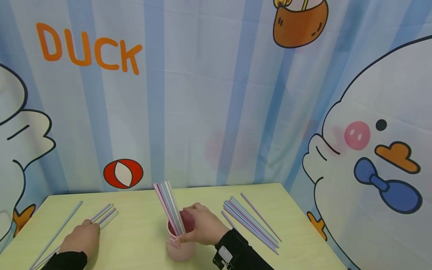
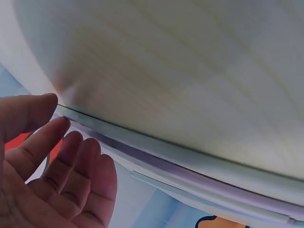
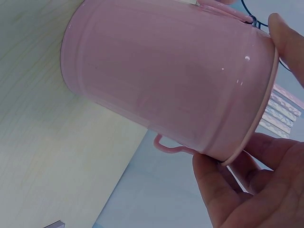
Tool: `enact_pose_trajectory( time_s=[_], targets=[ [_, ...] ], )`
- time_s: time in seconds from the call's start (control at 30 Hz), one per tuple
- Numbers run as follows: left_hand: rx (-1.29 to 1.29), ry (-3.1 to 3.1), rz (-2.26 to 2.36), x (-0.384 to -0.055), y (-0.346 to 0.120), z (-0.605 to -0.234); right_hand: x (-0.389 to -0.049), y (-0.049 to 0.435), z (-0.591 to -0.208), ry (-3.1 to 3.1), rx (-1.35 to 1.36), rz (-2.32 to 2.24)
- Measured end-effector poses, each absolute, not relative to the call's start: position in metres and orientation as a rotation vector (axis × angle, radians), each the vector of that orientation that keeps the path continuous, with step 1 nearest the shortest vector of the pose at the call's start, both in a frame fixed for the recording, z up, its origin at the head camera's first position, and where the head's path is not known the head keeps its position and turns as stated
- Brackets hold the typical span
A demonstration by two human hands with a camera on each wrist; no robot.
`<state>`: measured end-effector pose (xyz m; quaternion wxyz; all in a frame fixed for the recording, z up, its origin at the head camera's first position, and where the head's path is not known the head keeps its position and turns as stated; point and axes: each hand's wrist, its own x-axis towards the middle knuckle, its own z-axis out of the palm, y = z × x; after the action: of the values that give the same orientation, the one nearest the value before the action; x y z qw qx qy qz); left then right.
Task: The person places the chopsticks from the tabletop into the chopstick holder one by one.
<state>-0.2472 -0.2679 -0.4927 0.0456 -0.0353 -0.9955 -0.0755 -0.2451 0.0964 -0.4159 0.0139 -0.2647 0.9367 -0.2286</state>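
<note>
A small pink bucket (image 1: 180, 252) stands on the table with a bundle of pastel straws (image 1: 170, 206) leaning to the left inside it. My right hand (image 1: 204, 227) grips its rim, thumb on one side and fingers on the other. In the right wrist view the bucket (image 3: 161, 76) has a small looped side handle (image 3: 171, 146). On the left, my left hand (image 1: 81, 239) lies over several loose straws (image 1: 106, 214). The left wrist view has its thumb and fingers relaxed beside the ends of the straws (image 2: 156, 154), with a gap between thumb and forefinger.
Another group of pastel straws (image 1: 251, 223) lies right of the bucket, one straw (image 1: 261, 217) a little apart. A single pale straw (image 1: 59, 230) lies at the far left of the light wooden table (image 1: 141, 225). Behind hangs a striped curtain (image 1: 199, 93) with duck drawings.
</note>
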Motion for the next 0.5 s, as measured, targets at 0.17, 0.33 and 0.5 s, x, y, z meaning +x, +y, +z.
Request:
enact_pose_trajectory(
  time_s=[0.17,0.33,0.5],
  targets=[
    [-0.144,-3.063,-0.245,-0.247,-0.263,-0.488,-0.246,0.096,-0.416,2.911,-0.835,-0.707],
    [-0.14,-3.102,-0.281,-0.248,-0.257,-0.488,-0.247,0.096,-0.416,2.905,-0.837,-0.71],
    [-0.115,-3.109,-0.295,-0.248,-0.248,-0.489,-0.247,0.096,-0.416,2.909,-0.842,-0.704]
  ],
)
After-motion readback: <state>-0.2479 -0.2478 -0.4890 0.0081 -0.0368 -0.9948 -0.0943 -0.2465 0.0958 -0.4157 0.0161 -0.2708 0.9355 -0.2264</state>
